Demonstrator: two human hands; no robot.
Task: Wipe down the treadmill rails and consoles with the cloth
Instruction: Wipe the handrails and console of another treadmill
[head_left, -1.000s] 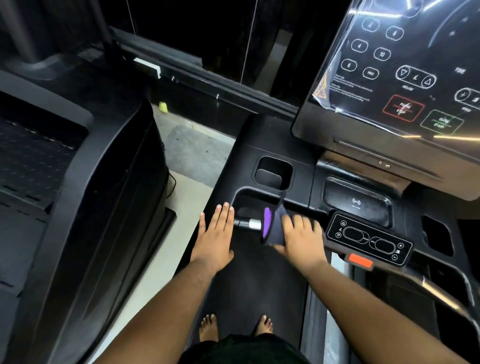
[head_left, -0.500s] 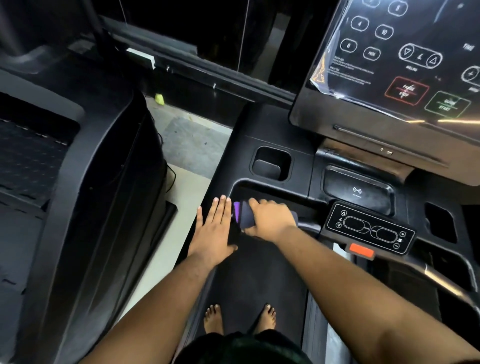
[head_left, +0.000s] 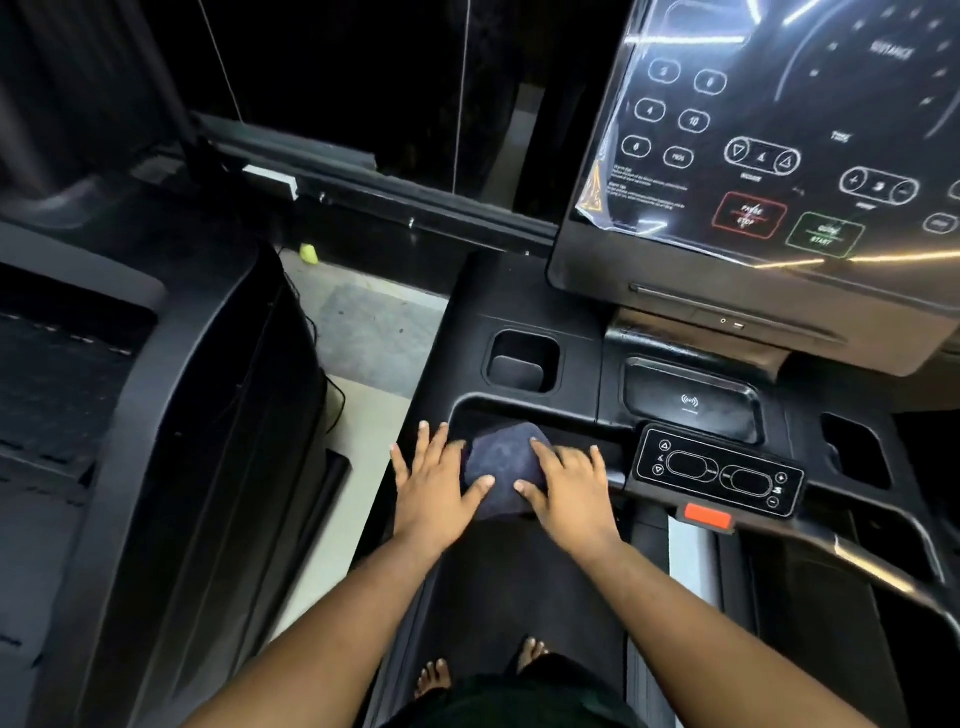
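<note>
Head view: soft bunched cloth

From up here I see both forearms bare to the edge of the view, with no sleeves, and nothing worn on the left hand or the right hand. Below, a dark garment covers my lap, and my feet are bare.

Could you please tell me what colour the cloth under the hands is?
The cloth looks dark bluish-purple, seen in the head view.
</note>
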